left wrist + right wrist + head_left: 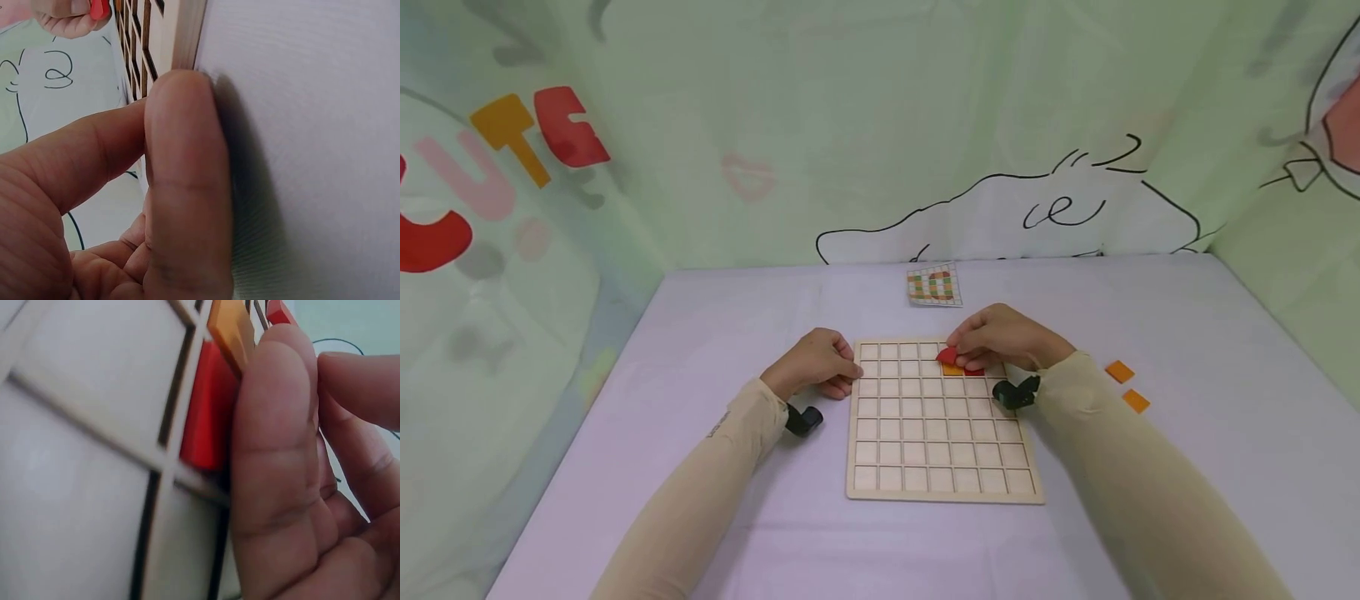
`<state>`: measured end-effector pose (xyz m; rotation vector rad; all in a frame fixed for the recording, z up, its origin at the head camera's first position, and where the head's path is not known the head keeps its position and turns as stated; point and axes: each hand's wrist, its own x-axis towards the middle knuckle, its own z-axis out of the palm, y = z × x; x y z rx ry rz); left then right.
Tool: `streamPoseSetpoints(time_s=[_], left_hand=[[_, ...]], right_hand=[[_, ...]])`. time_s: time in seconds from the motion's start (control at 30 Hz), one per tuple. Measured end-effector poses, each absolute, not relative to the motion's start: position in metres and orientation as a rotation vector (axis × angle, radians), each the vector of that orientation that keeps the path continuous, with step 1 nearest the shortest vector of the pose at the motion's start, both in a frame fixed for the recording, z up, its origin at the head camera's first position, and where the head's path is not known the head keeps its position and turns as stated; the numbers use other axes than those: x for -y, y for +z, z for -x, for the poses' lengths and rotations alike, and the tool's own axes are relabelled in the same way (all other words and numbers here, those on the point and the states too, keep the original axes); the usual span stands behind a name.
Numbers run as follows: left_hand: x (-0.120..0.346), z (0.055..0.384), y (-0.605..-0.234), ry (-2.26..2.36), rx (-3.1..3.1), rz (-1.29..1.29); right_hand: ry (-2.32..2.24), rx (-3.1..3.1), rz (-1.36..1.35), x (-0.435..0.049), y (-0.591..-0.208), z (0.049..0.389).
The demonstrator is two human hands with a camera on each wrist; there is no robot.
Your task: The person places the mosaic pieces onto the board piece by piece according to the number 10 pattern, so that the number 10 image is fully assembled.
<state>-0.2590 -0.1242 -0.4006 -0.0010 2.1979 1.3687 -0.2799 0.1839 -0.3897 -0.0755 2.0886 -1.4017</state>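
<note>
A wooden grid board [913,431] lies flat on the table. At its left edge my left hand [816,362] grips the frame, the thumb tip against the wooden rim [185,37] in the left wrist view. Over the board's far right part, my right hand [1011,335] pinches a red piece with a curved edge [947,356] between thumb and fingers. Just below those fingers an orange tile [952,370] and another red piece [974,372] sit in neighbouring cells. The right wrist view shows that red piece [209,415] close beside the fingers, which partly hide it.
Behind the board lies a printed pattern card [934,285] with a coloured grid. Two loose orange tiles [1120,371] rest on the table right of the right forearm. A printed cloth [880,125] hangs along the table's far side.
</note>
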Motion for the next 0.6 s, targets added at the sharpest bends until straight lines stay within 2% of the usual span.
streamPoseSetpoints(time_s=[0.6], left_hand=[[0.124, 0.262, -0.404, 1.362, -2.198, 0.031]], right_hand=[[-1.285, -2.092, 0.122, -0.163, -0.388, 0.287]])
